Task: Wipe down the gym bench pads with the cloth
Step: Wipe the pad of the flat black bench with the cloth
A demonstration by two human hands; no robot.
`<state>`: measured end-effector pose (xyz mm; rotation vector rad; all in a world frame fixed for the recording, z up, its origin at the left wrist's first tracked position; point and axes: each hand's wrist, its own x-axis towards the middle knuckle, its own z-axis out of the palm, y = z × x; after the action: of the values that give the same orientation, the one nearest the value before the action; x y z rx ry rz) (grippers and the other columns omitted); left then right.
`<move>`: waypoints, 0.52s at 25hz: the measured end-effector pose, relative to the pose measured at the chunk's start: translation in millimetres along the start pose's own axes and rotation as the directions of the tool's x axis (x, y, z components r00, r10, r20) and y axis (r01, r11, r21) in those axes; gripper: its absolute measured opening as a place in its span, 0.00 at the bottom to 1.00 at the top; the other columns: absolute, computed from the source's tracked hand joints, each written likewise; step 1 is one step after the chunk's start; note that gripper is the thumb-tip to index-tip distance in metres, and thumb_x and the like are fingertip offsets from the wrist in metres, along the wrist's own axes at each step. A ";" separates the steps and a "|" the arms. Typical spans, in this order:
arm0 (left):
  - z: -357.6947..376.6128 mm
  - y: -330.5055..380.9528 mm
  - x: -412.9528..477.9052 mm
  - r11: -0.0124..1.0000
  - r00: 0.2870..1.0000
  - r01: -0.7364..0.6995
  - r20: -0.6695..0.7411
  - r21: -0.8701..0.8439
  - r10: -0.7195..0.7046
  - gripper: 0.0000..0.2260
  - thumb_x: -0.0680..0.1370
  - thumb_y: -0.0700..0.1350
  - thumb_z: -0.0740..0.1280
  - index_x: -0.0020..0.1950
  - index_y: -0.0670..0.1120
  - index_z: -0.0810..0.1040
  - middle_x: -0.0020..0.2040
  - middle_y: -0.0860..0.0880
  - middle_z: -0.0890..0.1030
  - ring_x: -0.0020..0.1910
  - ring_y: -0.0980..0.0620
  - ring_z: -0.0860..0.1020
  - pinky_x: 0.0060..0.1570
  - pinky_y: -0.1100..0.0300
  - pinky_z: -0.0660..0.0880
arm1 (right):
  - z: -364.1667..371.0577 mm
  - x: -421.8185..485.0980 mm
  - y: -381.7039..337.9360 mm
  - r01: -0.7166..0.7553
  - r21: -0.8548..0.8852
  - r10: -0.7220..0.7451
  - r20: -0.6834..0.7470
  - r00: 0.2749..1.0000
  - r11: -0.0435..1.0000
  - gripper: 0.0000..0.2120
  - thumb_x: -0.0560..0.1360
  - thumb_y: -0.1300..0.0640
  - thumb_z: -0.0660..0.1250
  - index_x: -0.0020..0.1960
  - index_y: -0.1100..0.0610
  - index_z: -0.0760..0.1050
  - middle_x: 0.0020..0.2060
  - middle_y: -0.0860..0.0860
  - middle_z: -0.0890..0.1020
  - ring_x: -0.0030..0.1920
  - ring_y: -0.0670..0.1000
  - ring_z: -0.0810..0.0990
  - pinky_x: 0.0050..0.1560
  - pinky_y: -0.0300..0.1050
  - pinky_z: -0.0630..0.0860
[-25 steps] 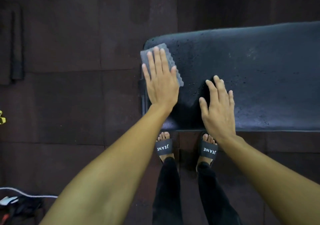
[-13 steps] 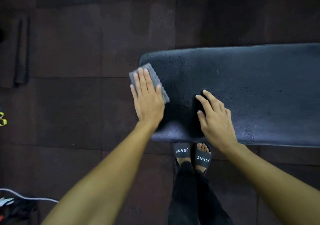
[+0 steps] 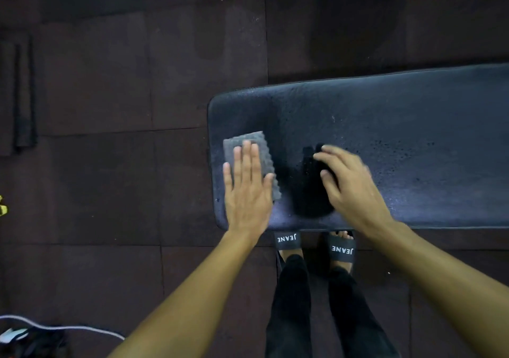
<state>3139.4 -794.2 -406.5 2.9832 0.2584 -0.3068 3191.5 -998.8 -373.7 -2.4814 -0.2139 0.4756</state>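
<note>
- Sandals (image 3: 286, 240) at bottom centre, toes just under the pad's near edge; white cable (image 3: 68, 327) at lower left.
- Left hand (image 3: 248, 189), centre frame: flat, fingers straight and close together, pressing the cloth down without gripping it.
- Cloth (image 3: 249, 140): grey and ribbed, lying on the left end of the bench pad (image 3: 399, 137).
- Right hand (image 3: 349, 181): blurred, fingers loosely bent, resting on the pad and holding nothing visible.
- Specks show across the pad toward the right of frame, so that part is likely unwiped.
- Risk: with only palm pressure, the cloth may bunch, slip out, or slide off the nearby left end.
- Floor tiles (image 3: 110, 82) fill the upper frame.
</note>
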 end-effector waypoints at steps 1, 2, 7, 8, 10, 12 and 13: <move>-1.4 -6.7 0.6 0.999 0.999 0.032 0.014 -0.007 -0.032 0.28 0.84 0.55 0.46 0.81 0.43 0.49 0.81 0.44 0.50 0.80 0.47 0.49 0.78 0.44 0.52 | -7.3 5.8 7.8 -0.038 -0.072 0.032 -0.078 0.996 0.997 0.19 0.80 0.56 0.62 0.70 0.52 0.71 0.75 0.51 0.67 0.73 0.55 0.65 0.71 0.58 0.63; -3.4 -10.1 7.9 0.999 0.998 0.052 0.026 -0.016 -0.051 0.29 0.83 0.56 0.47 0.81 0.43 0.47 0.81 0.45 0.49 0.80 0.47 0.47 0.78 0.45 0.49 | -16.7 13.4 17.5 -0.113 -0.131 0.096 -0.130 0.987 0.985 0.21 0.81 0.54 0.61 0.73 0.51 0.68 0.77 0.52 0.62 0.76 0.56 0.61 0.75 0.58 0.57; -5.5 16.5 77.5 0.991 0.989 0.133 -0.062 -0.021 -0.134 0.29 0.84 0.56 0.47 0.81 0.42 0.48 0.81 0.44 0.50 0.80 0.46 0.47 0.78 0.45 0.46 | -53.9 42.6 89.3 -0.269 -0.258 0.261 -0.066 0.963 0.928 0.31 0.82 0.39 0.50 0.81 0.47 0.47 0.81 0.47 0.43 0.80 0.51 0.41 0.78 0.59 0.38; -5.8 24.3 90.0 0.989 0.987 0.144 -0.075 -0.016 -0.145 0.29 0.84 0.55 0.46 0.81 0.41 0.48 0.81 0.44 0.50 0.80 0.46 0.48 0.78 0.44 0.46 | -53.9 43.8 95.0 -0.248 -0.284 0.245 -0.044 0.968 0.926 0.32 0.82 0.37 0.49 0.81 0.47 0.45 0.81 0.47 0.42 0.80 0.50 0.39 0.78 0.60 0.37; -2.1 53.3 107.2 0.992 0.988 0.125 -0.086 -0.002 -0.125 0.28 0.84 0.54 0.45 0.80 0.41 0.48 0.81 0.43 0.50 0.80 0.45 0.48 0.78 0.44 0.45 | -50.9 43.1 105.0 -0.216 -0.302 0.214 -0.042 0.976 0.928 0.32 0.82 0.36 0.47 0.81 0.46 0.42 0.80 0.46 0.40 0.80 0.50 0.37 0.77 0.59 0.35; 1.2 86.4 107.9 0.999 0.993 0.048 -0.107 0.001 -0.048 0.27 0.84 0.53 0.45 0.80 0.41 0.49 0.81 0.43 0.52 0.80 0.45 0.50 0.78 0.44 0.47 | -46.4 42.8 106.4 -0.205 -0.303 0.201 -0.043 0.979 0.931 0.32 0.82 0.36 0.46 0.81 0.45 0.40 0.80 0.45 0.38 0.79 0.49 0.35 0.77 0.59 0.33; 4.4 102.1 99.6 1.000 0.993 -0.003 -0.117 0.001 0.003 0.27 0.84 0.52 0.45 0.80 0.41 0.49 0.81 0.43 0.52 0.80 0.45 0.50 0.78 0.44 0.49 | -46.4 43.0 106.6 -0.204 -0.298 0.201 -0.041 0.979 0.932 0.32 0.82 0.36 0.45 0.81 0.45 0.39 0.80 0.45 0.38 0.79 0.49 0.35 0.76 0.58 0.33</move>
<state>3253.4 -879.1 -420.5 3.0067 0.2653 -0.1315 3253.6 -1098.5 -413.3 -2.8212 -0.0250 0.5505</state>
